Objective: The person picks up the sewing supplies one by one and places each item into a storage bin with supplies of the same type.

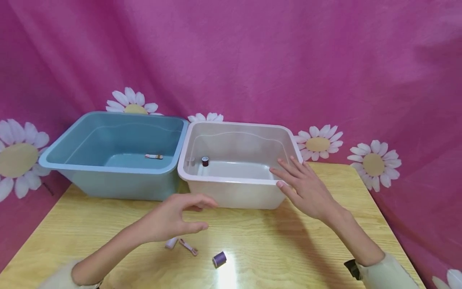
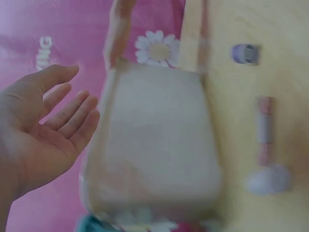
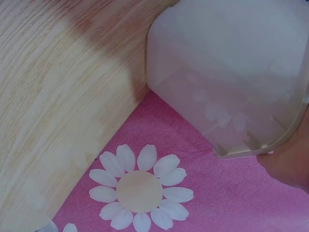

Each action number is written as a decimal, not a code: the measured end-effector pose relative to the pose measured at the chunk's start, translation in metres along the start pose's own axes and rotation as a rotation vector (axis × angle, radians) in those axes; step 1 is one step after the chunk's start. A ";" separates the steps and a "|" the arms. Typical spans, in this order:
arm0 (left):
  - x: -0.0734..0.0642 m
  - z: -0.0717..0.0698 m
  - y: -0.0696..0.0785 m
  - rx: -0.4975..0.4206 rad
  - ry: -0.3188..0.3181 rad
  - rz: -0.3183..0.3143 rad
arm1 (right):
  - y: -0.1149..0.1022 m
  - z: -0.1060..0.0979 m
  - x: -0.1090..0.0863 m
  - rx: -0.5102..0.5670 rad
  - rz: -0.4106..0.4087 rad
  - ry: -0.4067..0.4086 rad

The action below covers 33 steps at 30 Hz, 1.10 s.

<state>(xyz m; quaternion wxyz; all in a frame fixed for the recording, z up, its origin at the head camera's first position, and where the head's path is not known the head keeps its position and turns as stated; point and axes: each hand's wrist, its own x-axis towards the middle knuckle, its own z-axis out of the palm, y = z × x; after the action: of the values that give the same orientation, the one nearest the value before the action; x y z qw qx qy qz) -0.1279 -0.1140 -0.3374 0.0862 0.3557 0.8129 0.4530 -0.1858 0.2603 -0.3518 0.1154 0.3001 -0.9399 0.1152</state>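
Observation:
My right hand (image 1: pixel 306 190), its fingers spread, overlaps the front right corner of a whitish plastic tub (image 1: pixel 234 194), nothing in its grasp. A dark spool of thread (image 1: pixel 205 161) stands inside that tub at the left. Over the table in front of the tub, my left hand (image 1: pixel 171 218) hovers with thumb and fingers apart, holding nothing. Nearest below it lie a white roll-like piece (image 1: pixel 171 243), partly hidden by the hand, and a pink thread skein (image 1: pixel 188 247) with a pale band. A purple spool of thread (image 1: pixel 219 259) lies on its side farther right.
A blue tub (image 1: pixel 115 184) stands left of the whitish one, their rims meeting. Inside it is a small banded thread skein (image 1: pixel 154 156). Behind the wooden table (image 1: pixel 346 192) hangs a pink cloth (image 1: pixel 252 60) with white daisies.

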 end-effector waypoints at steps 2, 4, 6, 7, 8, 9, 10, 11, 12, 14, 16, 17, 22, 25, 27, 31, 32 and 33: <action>-0.014 0.001 -0.010 -0.015 0.001 -0.064 | -0.001 0.001 0.000 0.003 -0.001 -0.003; -0.027 0.001 -0.020 -0.042 0.005 -0.121 | -0.002 0.001 0.001 0.008 0.000 -0.009; -0.040 0.001 -0.031 -0.015 0.017 -0.158 | -0.003 0.001 0.002 0.012 0.002 -0.014; -0.046 0.000 -0.037 0.020 0.017 -0.168 | -0.003 0.001 0.002 0.014 0.004 -0.016; -0.051 -0.001 -0.043 0.057 0.014 -0.173 | -0.003 0.001 0.002 0.016 0.005 -0.018; -0.056 -0.002 -0.049 0.097 0.015 -0.169 | -0.003 0.001 0.002 0.016 0.005 -0.018; -0.062 -0.002 -0.054 0.131 0.011 -0.169 | -0.004 0.001 0.002 0.017 0.004 -0.019; -0.066 -0.002 -0.060 0.156 0.001 -0.174 | -0.004 0.001 0.003 0.017 0.003 -0.018; -0.070 -0.003 -0.065 0.165 -0.009 -0.178 | -0.003 0.001 0.002 0.017 0.002 -0.019; -0.076 -0.002 -0.073 0.141 -0.029 -0.186 | -0.003 0.002 0.002 0.013 0.001 -0.014; -0.081 -0.001 -0.080 0.098 -0.041 -0.206 | -0.003 0.002 0.002 0.009 0.001 -0.012; -0.082 0.000 -0.083 0.075 -0.046 -0.214 | -0.002 0.002 0.001 0.006 0.001 -0.010; -0.087 0.005 -0.093 -0.016 -0.057 -0.236 | -0.002 0.001 0.000 0.004 0.011 -0.018; -0.087 0.008 -0.096 -0.053 -0.060 -0.253 | -0.002 0.000 0.000 0.004 0.018 -0.023; -0.086 0.009 -0.097 -0.061 -0.063 -0.274 | -0.002 -0.001 -0.001 0.006 0.018 -0.020; -0.085 0.010 -0.100 -0.025 -0.061 -0.297 | -0.001 -0.002 -0.001 0.006 0.017 -0.016; -0.084 0.011 -0.101 -0.016 -0.058 -0.297 | -0.001 -0.002 -0.001 0.006 0.017 -0.015; -0.084 0.011 -0.102 -0.011 -0.054 -0.293 | -0.001 -0.002 -0.001 0.005 0.018 -0.015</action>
<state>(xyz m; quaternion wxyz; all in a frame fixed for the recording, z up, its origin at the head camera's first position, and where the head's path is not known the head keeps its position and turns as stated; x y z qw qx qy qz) -0.1119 -0.1957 -0.4405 0.1753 0.2450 0.8509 0.4303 -0.1838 0.2609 -0.3504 0.1065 0.2929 -0.9430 0.1164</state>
